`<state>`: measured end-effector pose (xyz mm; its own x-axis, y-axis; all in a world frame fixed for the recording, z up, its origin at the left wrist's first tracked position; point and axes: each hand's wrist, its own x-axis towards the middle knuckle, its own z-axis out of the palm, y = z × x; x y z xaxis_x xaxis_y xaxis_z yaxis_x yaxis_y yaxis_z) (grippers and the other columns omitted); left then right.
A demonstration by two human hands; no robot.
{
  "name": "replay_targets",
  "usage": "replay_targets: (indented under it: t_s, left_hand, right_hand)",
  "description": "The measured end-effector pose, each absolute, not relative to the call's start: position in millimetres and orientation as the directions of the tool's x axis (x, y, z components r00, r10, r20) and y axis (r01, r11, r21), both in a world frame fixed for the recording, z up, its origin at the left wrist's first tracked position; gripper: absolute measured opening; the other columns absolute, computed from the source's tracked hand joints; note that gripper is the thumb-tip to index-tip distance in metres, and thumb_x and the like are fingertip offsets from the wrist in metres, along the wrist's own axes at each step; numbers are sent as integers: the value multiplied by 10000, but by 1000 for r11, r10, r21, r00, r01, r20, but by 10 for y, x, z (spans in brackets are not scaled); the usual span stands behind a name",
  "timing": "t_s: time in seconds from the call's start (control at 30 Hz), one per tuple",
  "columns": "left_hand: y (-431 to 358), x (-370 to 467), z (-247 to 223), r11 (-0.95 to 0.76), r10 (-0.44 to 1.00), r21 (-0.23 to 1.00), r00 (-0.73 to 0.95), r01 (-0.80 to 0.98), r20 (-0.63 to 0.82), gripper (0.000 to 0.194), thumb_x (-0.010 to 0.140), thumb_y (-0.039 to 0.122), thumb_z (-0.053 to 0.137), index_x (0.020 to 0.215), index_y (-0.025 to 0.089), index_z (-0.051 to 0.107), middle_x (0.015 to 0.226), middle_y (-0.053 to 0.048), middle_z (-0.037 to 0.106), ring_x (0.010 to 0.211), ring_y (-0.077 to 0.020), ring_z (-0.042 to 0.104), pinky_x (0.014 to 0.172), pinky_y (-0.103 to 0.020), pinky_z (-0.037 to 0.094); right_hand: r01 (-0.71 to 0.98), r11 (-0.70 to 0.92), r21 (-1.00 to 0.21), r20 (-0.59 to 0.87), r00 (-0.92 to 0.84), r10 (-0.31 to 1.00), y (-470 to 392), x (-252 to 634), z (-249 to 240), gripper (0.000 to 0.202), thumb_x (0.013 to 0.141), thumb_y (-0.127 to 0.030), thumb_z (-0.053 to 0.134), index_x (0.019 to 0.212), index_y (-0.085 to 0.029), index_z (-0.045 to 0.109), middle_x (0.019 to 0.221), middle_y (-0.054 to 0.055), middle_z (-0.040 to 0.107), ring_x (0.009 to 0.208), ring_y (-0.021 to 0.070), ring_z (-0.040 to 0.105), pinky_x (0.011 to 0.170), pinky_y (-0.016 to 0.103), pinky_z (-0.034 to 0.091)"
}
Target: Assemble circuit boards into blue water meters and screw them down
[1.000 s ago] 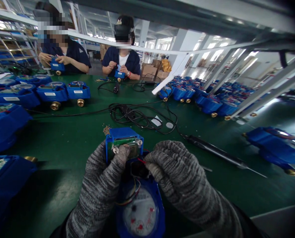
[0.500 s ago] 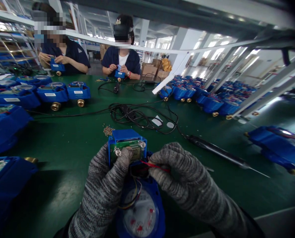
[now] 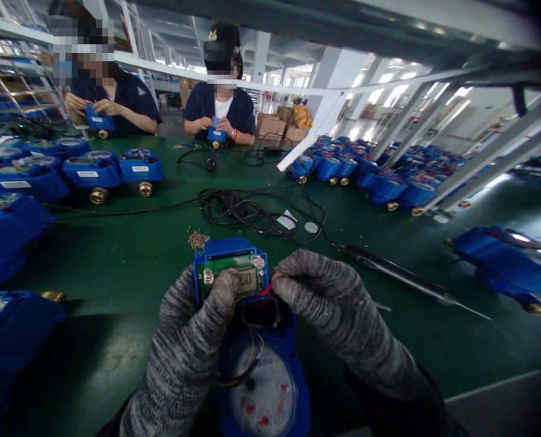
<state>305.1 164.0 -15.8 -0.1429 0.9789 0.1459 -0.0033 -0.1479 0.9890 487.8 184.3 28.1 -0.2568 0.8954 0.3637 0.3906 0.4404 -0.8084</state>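
Observation:
My left hand (image 3: 195,321), in a grey knitted glove, grips a blue display housing (image 3: 228,247) with its thumb on the front, beside the lit screen of the green circuit board (image 3: 216,265). Red wires (image 3: 267,290) run from the housing's lower right corner to the pinched fingertips of my gloved right hand (image 3: 329,303). Below the housing lies a blue meter body (image 3: 300,376) with a round white dial (image 3: 264,388). Thin yellow and dark wires (image 3: 247,364) loop over the dial's upper left.
Small screws (image 3: 198,240) lie in a pile beyond the housing. A coiled black cable (image 3: 234,209) leads to a black electric screwdriver (image 3: 393,273) at the right. Blue meters (image 3: 91,173) line the left and right. Two people (image 3: 220,109) sit across the green table (image 3: 138,243).
My right hand has moved up and slightly left with the red wires, closer to the housing's right side. The housing has tilted a little and more of the screen shows.

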Motion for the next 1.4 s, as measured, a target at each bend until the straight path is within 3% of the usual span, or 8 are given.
replay_targets:
  t_s: [0.1, 0.2, 0.4, 0.63, 0.77, 1.03, 1.27, 1.4]
  left_hand:
    - [1769, 3024, -315, -197, 978, 974, -49, 115, 204, 350, 961, 471, 565, 1087, 169, 690, 969, -82, 732, 946, -213, 708, 885, -402, 581]
    - [1894, 3000, -424, -230, 973, 953, 22, 196, 230, 357, 978, 418, 475, 1031, 148, 703, 885, -95, 720, 983, -243, 703, 907, -394, 561]
    - [2006, 2931, -500, -231, 972, 954, 16, 193, 232, 345, 894, 400, 505, 1019, 163, 722, 804, -108, 709, 1020, -294, 708, 913, -414, 559]
    - [1775, 3014, -344, -158, 979, 983, -117, 93, 168, 414, 897, 389, 442, 1123, 186, 724, 1037, -128, 728, 1307, -341, 573, 1038, -471, 486]
    - [1683, 3064, -257, -103, 978, 995, -180, 1, 102, 361, 886, 411, 529, 1120, 223, 730, 1091, -120, 739, 1375, -331, 515, 1102, -457, 458]
    - [1717, 3011, -187, 14, 978, 985, -204, -172, -50, 281, 831, 439, 706, 995, 214, 744, 990, -94, 780, 1296, -336, 595, 1129, -482, 471]
    - [1730, 2983, -110, 81, 980, 943, -148, -322, -134, 414, 807, 434, 751, 1172, 241, 721, 1140, -63, 765, 1365, -298, 534, 1144, -429, 464]
    - [1704, 3008, -99, 145, 979, 907, -74, -395, -189, 517, 801, 476, 758, 1238, 206, 702, 1155, -107, 759, 1317, -355, 569, 1074, -463, 527]
  right_hand:
    - [292, 413, -863, 337, -277, 900, 1876, 4858, 266, 56, 867, -200, 675, 812, -207, 671, 770, -58, 683, 724, 75, 636, 678, 186, 509]
    - [279, 443, -852, 380, -252, 890, 1872, 4844, 228, 50, 877, -201, 675, 833, -224, 682, 795, -66, 688, 750, 70, 645, 698, 180, 512]
    - [267, 484, -833, 442, -205, 873, 1851, 4830, 157, 64, 884, -195, 690, 873, -258, 682, 852, -82, 691, 791, 63, 649, 739, 179, 521]
    - [44, 536, -843, 505, -277, 818, 1899, 4828, 71, 106, 907, -160, 673, 956, -252, 651, 1046, -40, 651, 994, 102, 640, 893, 246, 530]
    - [-74, 440, -895, 439, -326, 837, 1889, 4798, 69, 69, 929, -179, 654, 934, -247, 649, 968, -44, 639, 902, 82, 629, 813, 208, 529]
    - [-59, 295, -954, 297, -346, 890, 1892, 4752, 64, 94, 906, -251, 662, 838, -196, 626, 797, -31, 590, 741, 82, 561, 681, 199, 470]
    - [-85, 169, -982, 189, -401, 897, 2014, 4781, 67, 203, 860, -352, 720, 808, -169, 651, 768, -2, 628, 707, 102, 591, 629, 215, 464]
    - [-184, 56, -981, 136, -462, 876, 2067, 4831, 68, 162, 846, -344, 764, 853, -189, 719, 810, -7, 692, 748, 87, 633, 681, 186, 499]
